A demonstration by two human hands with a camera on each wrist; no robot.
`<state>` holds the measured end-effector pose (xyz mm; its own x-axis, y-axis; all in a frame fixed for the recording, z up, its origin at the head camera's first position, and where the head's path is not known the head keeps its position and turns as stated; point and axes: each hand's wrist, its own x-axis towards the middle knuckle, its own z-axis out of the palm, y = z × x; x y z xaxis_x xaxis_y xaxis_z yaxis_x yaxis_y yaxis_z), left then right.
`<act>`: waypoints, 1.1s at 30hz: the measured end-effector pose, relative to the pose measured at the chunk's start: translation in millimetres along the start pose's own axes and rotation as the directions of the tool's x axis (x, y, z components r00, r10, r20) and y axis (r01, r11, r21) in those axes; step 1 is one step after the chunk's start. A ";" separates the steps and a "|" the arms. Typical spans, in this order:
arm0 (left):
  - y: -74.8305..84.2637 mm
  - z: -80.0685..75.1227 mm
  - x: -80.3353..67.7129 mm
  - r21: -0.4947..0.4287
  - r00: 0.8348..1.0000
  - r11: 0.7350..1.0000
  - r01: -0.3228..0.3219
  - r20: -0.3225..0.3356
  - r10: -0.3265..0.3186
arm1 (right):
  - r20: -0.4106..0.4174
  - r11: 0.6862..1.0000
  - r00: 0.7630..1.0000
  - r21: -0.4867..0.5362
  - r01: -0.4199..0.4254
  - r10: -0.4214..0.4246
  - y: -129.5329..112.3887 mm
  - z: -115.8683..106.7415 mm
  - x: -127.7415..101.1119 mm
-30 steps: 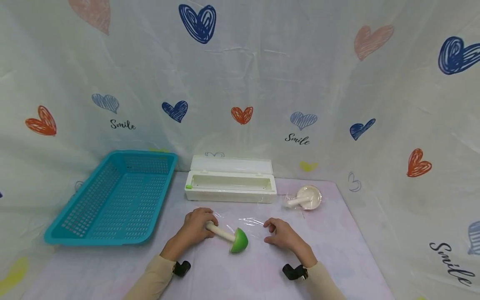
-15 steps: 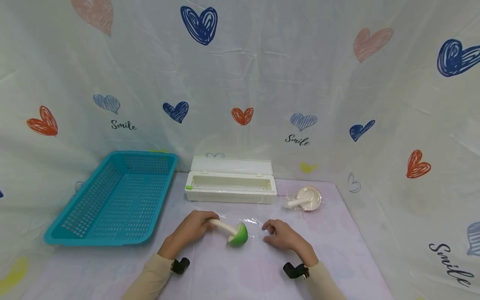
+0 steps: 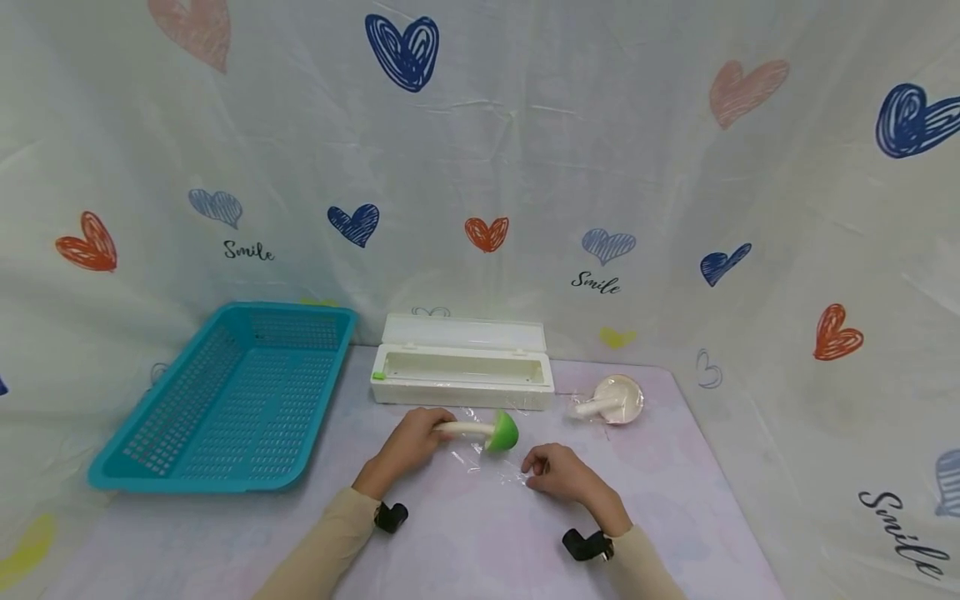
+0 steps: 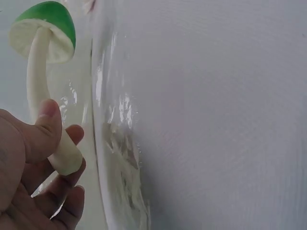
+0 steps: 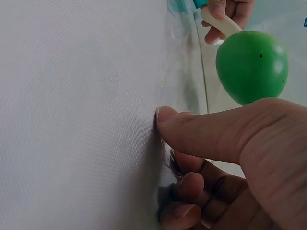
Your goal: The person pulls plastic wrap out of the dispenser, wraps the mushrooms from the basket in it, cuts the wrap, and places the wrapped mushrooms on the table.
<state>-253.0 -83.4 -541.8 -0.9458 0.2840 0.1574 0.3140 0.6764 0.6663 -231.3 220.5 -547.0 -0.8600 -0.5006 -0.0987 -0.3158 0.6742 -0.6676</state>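
Note:
My left hand grips a toy mushroom by its pale stem, thumb on one side and fingers on the other. The green domed cap points right, over a sheet of clear plastic film spread on the table. My right hand pinches the film's right edge between thumb and curled fingers. From the right wrist, the film shows as a shiny strip beyond the thumb, with the green cap above my hand. The left wrist view shows the film close to the stem's end.
Behind the film stands a long white cling film box, lid raised. At the back right lies another mushroom, pale side up, wrapped in film. A teal plastic basket occupies the left. A heart-printed curtain hangs at the back.
My left hand has carried the mushroom away from me and slightly right, turning it until the stem lies nearly level across the view. The right hand has drawn slightly nearer to me at the film's edge.

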 end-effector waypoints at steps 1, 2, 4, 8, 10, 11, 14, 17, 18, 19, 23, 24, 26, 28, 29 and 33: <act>-0.9 2.1 0.8 0.003 1.000 1.000 -0.004 -0.001 0.004 | 0.004 1.000 1.000 0.002 -0.004 0.004 -0.5 0.2 -0.3; -2.2 4.1 1.6 0.006 1.000 1.000 -0.006 0.001 0.006 | 0.006 1.000 1.000 0.002 -0.004 0.004 -1.0 0.5 -0.6; -4.0 7.3 2.4 0.004 1.000 1.000 -0.004 0.013 0.004 | 0.011 1.000 1.000 0.003 -0.008 0.008 -1.5 1.2 -0.5; -7.1 13.3 2.5 0.001 0.999 1.000 0.026 0.045 -0.026 | 0.025 0.999 0.999 0.011 -0.033 0.033 -4.6 1.1 -0.1; -7.6 15.2 1.5 0.003 0.999 1.000 0.025 0.045 -0.025 | 0.036 0.999 0.998 0.014 -0.046 0.045 -6.6 -0.4 -0.3; -7.9 15.9 0.9 0.005 0.999 1.000 0.020 0.039 -0.020 | 0.039 0.999 0.998 0.015 -0.048 0.047 -7.6 -1.4 -0.5; -8.1 16.8 -1.1 0.008 1.000 1.000 -0.002 0.021 0.002 | 0.034 0.999 0.999 0.010 -0.035 0.034 -8.8 -4.2 -1.0; -8.3 17.7 -3.4 0.013 1.000 1.000 -0.007 0.019 0.007 | 0.009 1.000 1.000 0.005 -0.019 0.019 -9.1 -4.5 -0.5; -8.3 17.9 -4.1 0.014 1.000 1.000 -0.003 0.023 0.003 | -0.001 1.000 1.000 0.008 -0.018 0.018 -9.2 -4.0 -0.2; -8.2 18.0 -5.0 0.020 1.000 1.000 0.002 0.029 -0.003 | -0.007 1.000 1.000 0.014 -0.016 0.016 -9.2 -3.2 0.0; -6.6 16.6 -8.3 0.012 0.998 0.999 0.032 0.056 -0.033 | 0.012 0.998 0.999 0.029 -0.047 0.047 -10.6 1.2 -0.3; -5.9 15.6 -9.0 0.007 0.997 0.999 0.038 0.060 -0.039 | 0.020 0.998 0.998 0.023 -0.051 0.051 -11.0 2.2 -0.9; -4.4 13.1 -10.5 0.008 0.997 0.999 0.038 0.059 -0.039 | 0.032 0.998 0.998 0.000 -0.060 0.060 -12.0 3.0 -3.1; -2.9 10.3 -11.9 0.017 0.998 1.000 0.024 0.050 -0.025 | 0.029 0.998 0.998 -0.028 -0.061 0.062 -12.6 2.1 -6.4; -2.4 9.1 -12.5 0.026 0.999 1.000 0.011 0.044 -0.012 | 0.023 0.997 0.998 -0.036 -0.063 0.064 -12.6 1.3 -8.2; -1.7 5.5 -14.1 0.073 0.999 0.996 -0.043 0.015 0.042 | -0.011 0.996 0.999 -0.077 -0.041 0.041 -11.3 -2.8 -15.1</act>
<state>-239.8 -84.9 -549.2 -0.9306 0.3221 0.1740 0.3592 0.7117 0.6037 -215.9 221.9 -535.9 -0.8765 -0.4669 -0.1176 -0.3101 0.7343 -0.6039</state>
